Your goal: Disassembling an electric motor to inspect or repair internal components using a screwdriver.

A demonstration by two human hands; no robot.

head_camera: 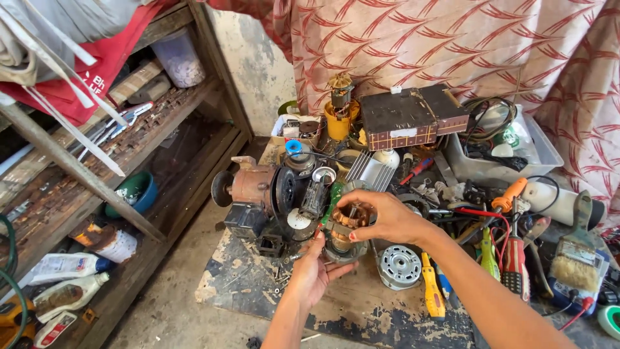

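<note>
From the head view, your right hand (pixel 381 216) comes in from the lower right and closes over the top of a motor stator (pixel 345 226), its copper windings showing between your fingers (pixel 345 199), which curl around its upper rim in a firm grasp. Your left hand (pixel 314 271) rises from below with the palm turned up; its fingers are loosely spread, the fingertips touching the lower left side of the stator and cupping it from beneath. The stator sits above the worn wooden surface (pixel 271 291), near its middle, just in front of a rusty brown motor housing (pixel 252 187) with a black pulley on its left end.

Just to the right of the stator, a round silver motor end plate (pixel 399 265) lies flat on the surface, and beside that a yellow-handled screwdriver (pixel 431 291). Further right you have a red tool (pixel 515 262), a wide paintbrush (pixel 576 258) and an orange-handled tool (pixel 510 194). Behind the stator stand a yellow cup (pixel 338 123) holding a small armature, a dark box with a grid-patterned front (pixel 403 119) and a clear plastic tray (pixel 536 152) filled with cables. A patterned red and cream curtain (pixel 452 39) hangs behind everything. To your left, a wooden shelf (pixel 97 181) carries bottles and a blue bowl (pixel 139 190).
</note>
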